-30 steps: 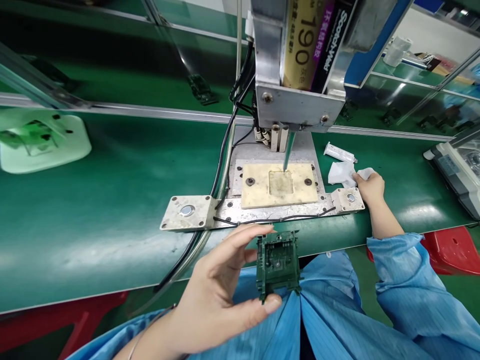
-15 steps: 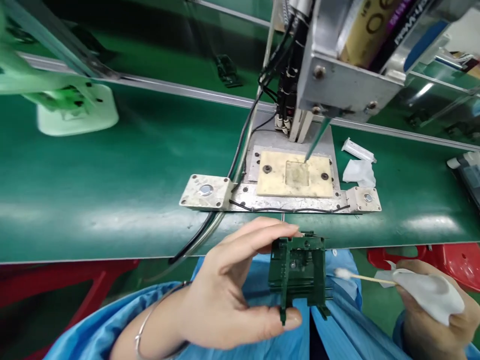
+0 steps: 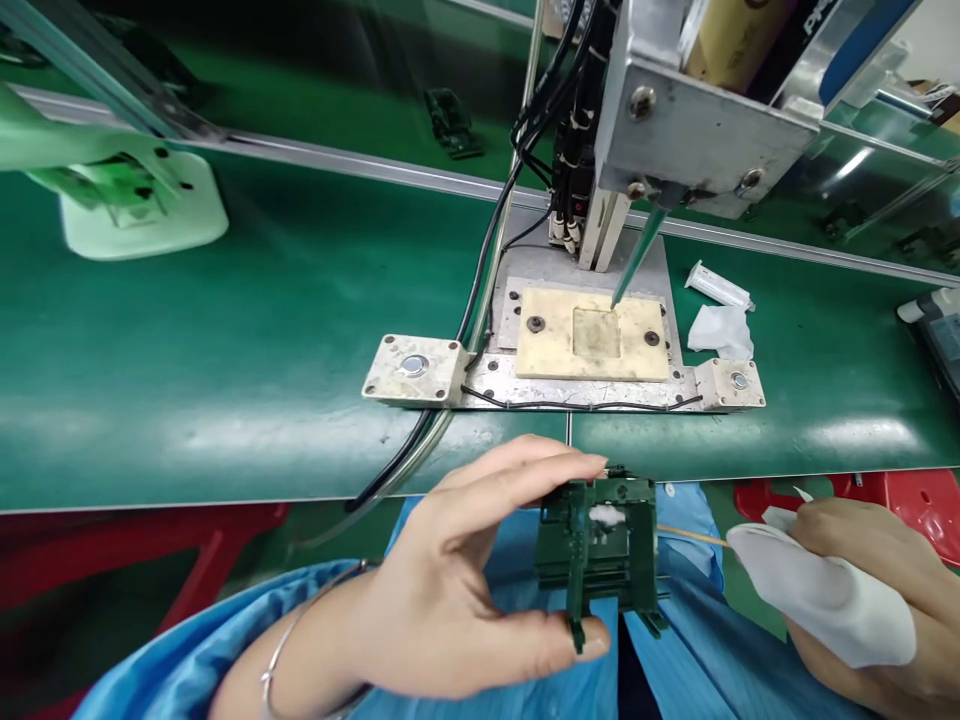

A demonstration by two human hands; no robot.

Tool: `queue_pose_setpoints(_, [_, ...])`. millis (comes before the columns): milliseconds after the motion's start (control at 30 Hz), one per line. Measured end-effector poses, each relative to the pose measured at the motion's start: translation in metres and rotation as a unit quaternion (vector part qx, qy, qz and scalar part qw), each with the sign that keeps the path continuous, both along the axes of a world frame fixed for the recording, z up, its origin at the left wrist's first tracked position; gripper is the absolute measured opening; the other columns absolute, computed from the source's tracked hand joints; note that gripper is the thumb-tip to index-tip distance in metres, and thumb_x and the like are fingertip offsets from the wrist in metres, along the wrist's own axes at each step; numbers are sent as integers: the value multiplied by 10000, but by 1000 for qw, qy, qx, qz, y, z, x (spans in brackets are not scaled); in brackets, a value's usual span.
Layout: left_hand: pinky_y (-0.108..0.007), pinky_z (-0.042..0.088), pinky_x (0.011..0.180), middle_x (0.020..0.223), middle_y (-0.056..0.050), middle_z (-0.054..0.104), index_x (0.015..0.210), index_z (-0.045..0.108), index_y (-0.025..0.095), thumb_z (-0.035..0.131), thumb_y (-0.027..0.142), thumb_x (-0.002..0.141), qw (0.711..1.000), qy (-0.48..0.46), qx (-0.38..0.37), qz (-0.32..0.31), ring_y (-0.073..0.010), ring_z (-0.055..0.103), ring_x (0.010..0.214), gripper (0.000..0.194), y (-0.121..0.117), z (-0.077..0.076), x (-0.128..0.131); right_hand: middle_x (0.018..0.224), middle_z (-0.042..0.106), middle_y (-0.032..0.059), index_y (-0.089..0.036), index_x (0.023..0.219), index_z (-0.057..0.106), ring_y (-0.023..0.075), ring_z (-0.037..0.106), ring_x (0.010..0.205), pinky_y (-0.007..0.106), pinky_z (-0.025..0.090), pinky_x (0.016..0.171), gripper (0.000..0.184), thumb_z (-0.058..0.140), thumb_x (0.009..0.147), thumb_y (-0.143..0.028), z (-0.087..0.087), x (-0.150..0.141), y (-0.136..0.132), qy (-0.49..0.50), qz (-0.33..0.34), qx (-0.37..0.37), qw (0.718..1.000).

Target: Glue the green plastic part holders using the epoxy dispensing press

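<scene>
Sideways, the left hand (image 3: 457, 580) pinches a green frame (image 3: 600, 572); the right hand (image 3: 885, 548) holds a swab (image 3: 691, 536).

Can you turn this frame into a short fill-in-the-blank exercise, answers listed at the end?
1. The left hand holds the green part with fingers above and the ___ below.
2. The wipe in the right hand is coloured ___.
3. The swab stick meets the green part from the person's ___ side.
4. The cream plate shows ___ dark screws.

Missing words: thumb; white; right; two.
</scene>
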State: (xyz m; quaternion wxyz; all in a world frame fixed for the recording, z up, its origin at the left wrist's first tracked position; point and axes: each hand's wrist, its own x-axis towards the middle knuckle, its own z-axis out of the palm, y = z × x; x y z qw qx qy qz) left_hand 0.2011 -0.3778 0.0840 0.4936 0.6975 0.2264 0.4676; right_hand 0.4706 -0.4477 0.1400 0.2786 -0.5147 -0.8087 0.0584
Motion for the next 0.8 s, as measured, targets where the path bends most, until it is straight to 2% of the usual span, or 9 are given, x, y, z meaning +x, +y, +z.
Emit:
queue_pose_setpoints(167, [-316, 613, 833, 1110, -74, 700, 1365, 624, 258, 919, 352, 717, 1000, -9, 7, 1, -242, 687, 947, 718, 2, 1, -1, 586, 503, -34, -245, 767, 353, 147, 479, 454, 319, 402, 450, 300, 529, 762, -2, 8, -3, 1, -15, 47, 7, 999])
queue_pose_setpoints(267, [-304, 605, 873, 1126, -68, 703, 1369, 620, 240, 914, 335, 735, 1000, -9, 9, -19, -236, 687, 979, 705, 4, 3, -1, 608, 522, -29, -242, 780, 383, 150, 510, 483, 321, 423, 472, 326, 525, 738, 48, 9, 1, -2, -21, 48, 26, 998])
queue_pose_setpoints(400, [-335, 620, 849, 1115, -80, 710, 1365, 626, 262, 921, 317, 721, 1000, -1, 0, -20, -257, 690, 969, 710, 4, 3, 1, 683, 576, -1, -236, 859, 482, 189, 561, 548, 374, 495, 562, 228, 578, 791, -40, 6, 7, -8, -43, 40, 29, 998])
queue_pose_setpoints(567, [-315, 617, 860, 1122, -77, 707, 1362, 627, 246, 923, 325, 721, 1000, -4, -6, -16, -248, 692, 972, 710, 5, 3, -1, 641, 531, -2, -236, 845, 496, 194, 511, 498, 369, 411, 469, 185, 538, 817, -57, 4, 10, -9, -27, 62, -1, 998])
queue_pose_setpoints(633, [-300, 605, 895, 1142, -74, 703, 1369, 619, 239, 923, 319, 723, 1000, 1, -3, -24, -238, 686, 999, 718, 5, 2, -1, 652, 553, -7, -241, 849, 497, 191, 526, 503, 362, 424, 475, 202, 548, 806, -51, 5, 12, -9, -16, 67, -24, 997])
queue_pose_setpoints(800, [-275, 601, 866, 1137, -63, 687, 1374, 611, 248, 914, 305, 731, 1000, -2, -10, -19, -215, 680, 977, 714, 5, 1, 2, 639, 556, -1, -262, 849, 501, 190, 491, 466, 360, 370, 426, 200, 483, 833, -63, 4, 11, -12, 26, 14, -73, 997])
